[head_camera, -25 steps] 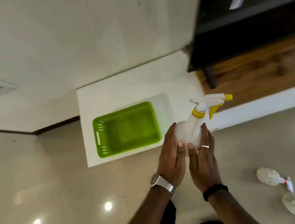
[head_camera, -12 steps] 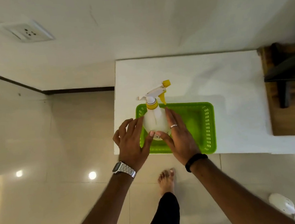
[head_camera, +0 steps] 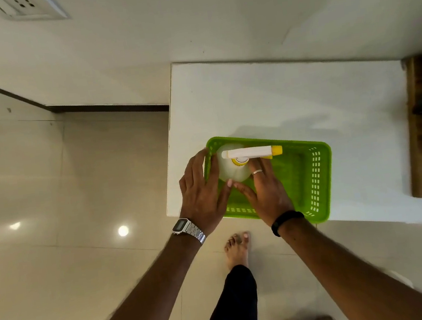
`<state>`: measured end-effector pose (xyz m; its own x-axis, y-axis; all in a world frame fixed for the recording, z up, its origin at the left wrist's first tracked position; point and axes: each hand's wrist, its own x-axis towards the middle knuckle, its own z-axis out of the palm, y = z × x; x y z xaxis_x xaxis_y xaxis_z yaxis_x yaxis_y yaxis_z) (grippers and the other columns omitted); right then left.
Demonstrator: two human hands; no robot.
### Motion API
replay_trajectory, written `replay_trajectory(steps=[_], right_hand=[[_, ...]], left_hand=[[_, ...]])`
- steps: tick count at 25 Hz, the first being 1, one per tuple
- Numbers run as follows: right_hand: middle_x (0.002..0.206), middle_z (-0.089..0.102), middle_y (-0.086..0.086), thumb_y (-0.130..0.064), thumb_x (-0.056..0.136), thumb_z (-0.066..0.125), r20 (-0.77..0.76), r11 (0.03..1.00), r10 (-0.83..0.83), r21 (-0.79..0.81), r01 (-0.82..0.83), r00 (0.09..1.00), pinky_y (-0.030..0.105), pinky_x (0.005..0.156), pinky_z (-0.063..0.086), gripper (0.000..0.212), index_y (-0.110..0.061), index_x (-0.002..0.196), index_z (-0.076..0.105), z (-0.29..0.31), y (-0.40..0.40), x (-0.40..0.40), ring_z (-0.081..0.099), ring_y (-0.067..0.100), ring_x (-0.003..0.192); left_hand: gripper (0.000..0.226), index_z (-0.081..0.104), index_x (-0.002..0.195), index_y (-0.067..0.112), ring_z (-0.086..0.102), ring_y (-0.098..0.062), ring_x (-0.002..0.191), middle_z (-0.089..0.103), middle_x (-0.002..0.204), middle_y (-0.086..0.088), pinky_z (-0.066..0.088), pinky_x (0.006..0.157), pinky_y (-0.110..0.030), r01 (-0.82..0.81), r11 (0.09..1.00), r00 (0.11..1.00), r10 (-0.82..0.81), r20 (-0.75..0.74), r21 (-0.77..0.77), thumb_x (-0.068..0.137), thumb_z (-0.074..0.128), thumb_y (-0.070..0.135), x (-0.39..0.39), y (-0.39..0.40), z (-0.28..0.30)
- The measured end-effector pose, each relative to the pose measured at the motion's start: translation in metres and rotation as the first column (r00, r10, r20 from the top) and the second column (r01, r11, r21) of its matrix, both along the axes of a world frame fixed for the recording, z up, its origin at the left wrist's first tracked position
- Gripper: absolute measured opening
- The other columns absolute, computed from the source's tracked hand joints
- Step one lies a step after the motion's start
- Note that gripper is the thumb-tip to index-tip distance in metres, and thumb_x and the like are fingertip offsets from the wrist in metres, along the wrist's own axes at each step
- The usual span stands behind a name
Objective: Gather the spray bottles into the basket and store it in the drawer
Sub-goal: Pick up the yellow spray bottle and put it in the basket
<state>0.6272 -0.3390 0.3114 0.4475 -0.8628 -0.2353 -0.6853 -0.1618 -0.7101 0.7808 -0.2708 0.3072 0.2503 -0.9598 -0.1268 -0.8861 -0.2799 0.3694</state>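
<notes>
A white spray bottle [head_camera: 232,169] with a yellow collar and nozzle tip is held upright in the left end of the green basket [head_camera: 315,173], which rests on the near left part of the white desk [head_camera: 276,98]. The bottle is cupped from both sides, apparently so that it can be steadied as it is set on its base rather than dropped on its side. The left hand [head_camera: 203,192] is pressed to the bottle's left flank over the basket's left rim, fingers spread; the right hand [head_camera: 264,190] is laid against its right flank inside the basket. Neither hand is closed into a fist; both are clamped lightly on the bottle. The bottle thus lies between the palms, at the fingertips, with its trigger head pointing right. Whether its base touches the basket floor cannot be told.
</notes>
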Motion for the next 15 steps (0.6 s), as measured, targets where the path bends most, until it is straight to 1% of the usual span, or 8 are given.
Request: replay_trajectory(steps=[2,4,6,9,12,15], right_hand=[[0.155,0.037,0.01,-0.04,0.096,0.063,0.002,1.0,0.018,-0.016,-0.018,1.0,0.035,0.101,0.048,0.071,-0.014,0.155,0.034,-0.001,-0.001,0.004,0.045,0.027,0.137],[0.158,0.036,0.01,-0.038,0.095,0.063,0.002,0.999,0.042,-0.017,-0.042,0.999,0.03,0.103,0.045,0.072,-0.012,0.156,0.033,-0.002,-0.005,0.009,0.043,0.027,0.14],[0.159,0.035,0.01,-0.038,0.096,0.063,-0.001,0.998,0.06,-0.01,-0.06,0.998,0.028,0.104,0.042,0.073,-0.013,0.156,0.031,-0.003,-0.009,0.012,0.041,0.027,0.141],[0.157,0.036,0.01,-0.039,0.095,0.064,-0.004,0.997,0.078,0.004,-0.078,0.997,0.034,0.105,0.046,0.073,-0.012,0.156,0.032,-0.004,-0.012,0.012,0.043,0.028,0.139],[0.154,0.037,0.01,-0.04,0.095,0.065,0.005,0.998,0.067,0.019,-0.067,0.998,0.037,0.104,0.048,0.074,-0.013,0.155,0.032,-0.001,-0.012,0.012,0.045,0.028,0.137],[0.159,0.031,0.012,-0.038,0.094,0.066,0.004,0.998,0.052,0.042,-0.052,0.999,0.039,0.11,0.044,0.079,-0.011,0.157,0.027,0.005,-0.01,0.008,0.038,0.029,0.143]], left_hand=[[0.067,0.02,0.161,0.013,0.012,-0.029,0.158,0.005,0.171,-0.012,0.019,0.125,-0.038,-0.02,1.0,0.992,0.02,-0.127,-0.003,0.103,0.039,0.042,-0.005,0.001,-0.006],[0.068,0.014,0.162,0.01,0.004,-0.025,0.16,-0.004,0.172,-0.012,0.013,0.129,-0.036,-0.051,0.998,0.976,0.043,-0.213,-0.033,0.104,0.038,0.036,-0.005,0.0,-0.009],[0.068,0.011,0.162,0.008,0.001,-0.023,0.161,-0.005,0.172,-0.012,0.013,0.13,-0.035,-0.073,0.996,0.966,0.056,-0.253,-0.058,0.105,0.038,0.034,-0.004,-0.002,-0.013],[0.069,0.011,0.161,0.006,0.002,-0.022,0.161,-0.002,0.171,-0.013,0.016,0.13,-0.035,-0.073,0.994,0.963,0.049,-0.266,-0.082,0.105,0.039,0.034,-0.002,-0.002,-0.016],[0.07,0.012,0.161,0.007,0.005,-0.021,0.16,0.002,0.171,-0.012,0.018,0.129,-0.034,-0.081,0.994,0.958,0.057,-0.28,-0.073,0.104,0.042,0.034,-0.001,-0.003,-0.015],[0.072,0.013,0.161,0.007,0.009,-0.021,0.16,0.008,0.171,-0.012,0.019,0.129,-0.034,-0.083,0.992,0.96,0.055,-0.274,-0.094,0.103,0.048,0.032,0.002,-0.004,-0.007]])
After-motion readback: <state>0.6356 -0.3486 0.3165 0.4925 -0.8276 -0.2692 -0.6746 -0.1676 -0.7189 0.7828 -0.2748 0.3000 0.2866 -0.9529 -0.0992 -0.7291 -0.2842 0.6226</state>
